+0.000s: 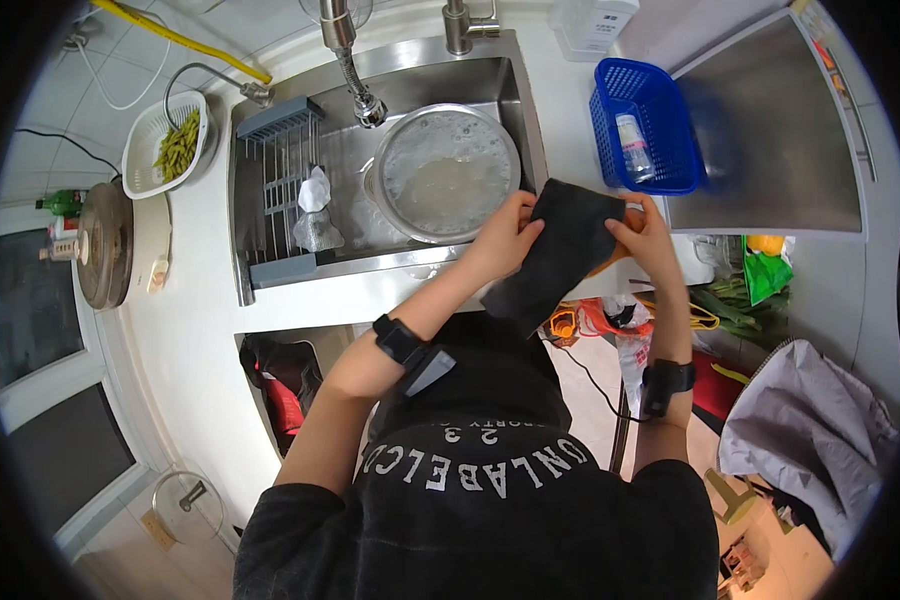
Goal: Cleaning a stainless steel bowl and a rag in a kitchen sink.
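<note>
A dark grey cloth (562,244) hangs between my two hands over the counter's front edge, right of the sink. My left hand (508,234) pinches its left upper edge between thumb and fingers. On the other side, my right hand (640,232) grips the right upper corner. Something orange-brown (613,259) shows partly behind the cloth, near my right fingers; what it is cannot be told. Left of the cloth, a round metal basin (450,172) with cloudy, foamy water stands in the steel sink (345,232).
A faucet spout (370,111) hangs above the sink. A grey drying rack (277,199) spans its left side, beside wrapped white items (316,210). A blue plastic basket (604,127) with a bottle stands right. At left are a white basket (136,154) of green pods and a round lid (103,244).
</note>
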{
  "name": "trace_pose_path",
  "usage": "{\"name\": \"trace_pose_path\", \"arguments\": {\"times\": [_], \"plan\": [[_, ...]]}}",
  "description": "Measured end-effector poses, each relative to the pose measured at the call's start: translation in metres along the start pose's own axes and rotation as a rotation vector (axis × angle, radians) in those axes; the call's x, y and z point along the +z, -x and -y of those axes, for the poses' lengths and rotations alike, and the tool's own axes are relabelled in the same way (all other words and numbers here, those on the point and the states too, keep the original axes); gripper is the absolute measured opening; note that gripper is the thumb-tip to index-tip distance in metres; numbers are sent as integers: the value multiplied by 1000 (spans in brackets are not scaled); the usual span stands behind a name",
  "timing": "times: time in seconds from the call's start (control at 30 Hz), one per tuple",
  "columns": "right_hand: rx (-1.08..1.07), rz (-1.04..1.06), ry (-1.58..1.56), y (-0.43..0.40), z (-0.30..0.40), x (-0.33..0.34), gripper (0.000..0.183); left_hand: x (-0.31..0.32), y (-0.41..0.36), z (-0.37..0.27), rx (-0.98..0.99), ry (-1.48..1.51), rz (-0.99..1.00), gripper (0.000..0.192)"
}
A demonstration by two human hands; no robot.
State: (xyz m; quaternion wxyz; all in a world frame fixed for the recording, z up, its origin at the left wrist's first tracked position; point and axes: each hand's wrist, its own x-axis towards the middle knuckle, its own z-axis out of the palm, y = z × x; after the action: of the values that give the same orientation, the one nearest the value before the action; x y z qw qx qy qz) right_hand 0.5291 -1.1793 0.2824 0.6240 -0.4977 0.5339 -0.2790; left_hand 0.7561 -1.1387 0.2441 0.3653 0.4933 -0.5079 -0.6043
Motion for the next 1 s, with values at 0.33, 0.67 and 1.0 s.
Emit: {"name": "trace_pose_path", "arguments": {"times": [0.33,0.67,1.0], "plan": [[-414,-379,1273,25,-108,114,77,-55,87,60,-3,-214,-444,34],[-679,-181,1148,23,-111,269,65,-107,169,100,110,-250,-717,29],[-899,-54,1101,15,-113,403,60,-146,228,99,88,-301,-915,30]]}}
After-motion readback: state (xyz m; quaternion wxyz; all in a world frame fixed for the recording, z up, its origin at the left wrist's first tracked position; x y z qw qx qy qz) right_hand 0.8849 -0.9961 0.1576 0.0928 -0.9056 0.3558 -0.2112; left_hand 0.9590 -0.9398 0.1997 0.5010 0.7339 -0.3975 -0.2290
